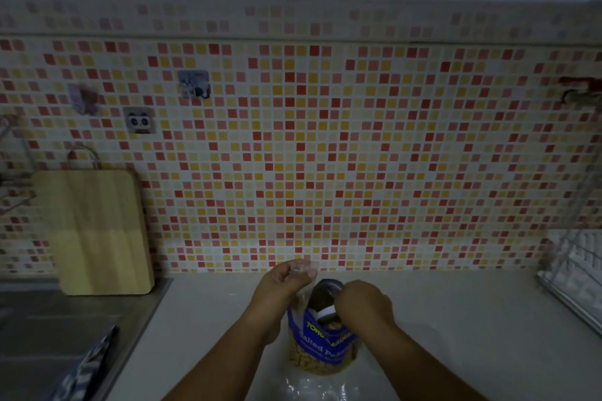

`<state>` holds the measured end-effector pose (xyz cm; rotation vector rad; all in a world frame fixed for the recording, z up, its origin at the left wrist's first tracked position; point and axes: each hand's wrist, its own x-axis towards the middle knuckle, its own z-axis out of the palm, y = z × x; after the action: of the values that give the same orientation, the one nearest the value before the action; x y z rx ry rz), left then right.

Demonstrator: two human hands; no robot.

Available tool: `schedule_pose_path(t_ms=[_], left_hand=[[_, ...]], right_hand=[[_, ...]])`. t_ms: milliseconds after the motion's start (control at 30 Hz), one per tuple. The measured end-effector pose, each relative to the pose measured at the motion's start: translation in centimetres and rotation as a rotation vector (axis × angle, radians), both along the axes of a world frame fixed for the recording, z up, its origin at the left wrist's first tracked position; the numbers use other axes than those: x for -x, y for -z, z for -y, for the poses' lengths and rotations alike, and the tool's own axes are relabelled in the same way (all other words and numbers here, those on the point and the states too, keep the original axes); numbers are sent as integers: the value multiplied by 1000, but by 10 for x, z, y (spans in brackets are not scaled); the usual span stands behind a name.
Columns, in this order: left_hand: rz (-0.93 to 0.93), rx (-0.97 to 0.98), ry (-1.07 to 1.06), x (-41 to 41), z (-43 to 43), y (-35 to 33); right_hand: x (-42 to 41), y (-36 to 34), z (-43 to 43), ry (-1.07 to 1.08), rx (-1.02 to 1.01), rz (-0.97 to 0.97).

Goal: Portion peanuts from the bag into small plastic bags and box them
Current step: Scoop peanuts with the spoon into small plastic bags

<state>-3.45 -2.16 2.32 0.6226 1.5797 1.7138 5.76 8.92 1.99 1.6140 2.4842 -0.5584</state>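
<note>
Mark: the peanut bag [321, 348], upright on the desk [456, 319], near its front edge.

- Left grip [280, 283]: up and left of the bag's mouth, pinching a small plastic bag [304, 267] just behind that mouth.
- Right grip [365, 303]: at the right side of the mouth, fingertips hidden inside.
- Loose plastic [316, 387]: on the desk just in front of the bag.
- Sink [65, 312]: well left of the bag, set into the desk. In it we note what seems to be a cloth [88, 365].
- Cutting board [97, 231]: left of and behind the bag, standing against the tiled wall [325, 156].
- The wall runs behind the bag.
- Dish rack [573, 270]: well right of the bag, on the desk.
</note>
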Motion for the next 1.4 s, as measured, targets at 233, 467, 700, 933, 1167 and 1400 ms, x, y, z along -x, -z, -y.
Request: schedule_pose_path(t_ms=[233,467,700,933,1167,1400], left_hand=[[11,-15,-119,14,5,-10],[-112,39,-86,21,13,-9],[-522,195,53,13,11,2],[-835,354,153,4,0,1],[-1013,408,167,-7,-11,-3],[-932,375,140,-16,-21,0]], right_hand=[[-21,3,-27,-15,110,-80],[-28,-24,-28,-114,198,282],[-42,-39,-42,-175,131,352],[-49,-53,-61,-146,41,366],[-49,-61,-51,-152,1,252],[-42,-75,-20,-359,-264,-153]])
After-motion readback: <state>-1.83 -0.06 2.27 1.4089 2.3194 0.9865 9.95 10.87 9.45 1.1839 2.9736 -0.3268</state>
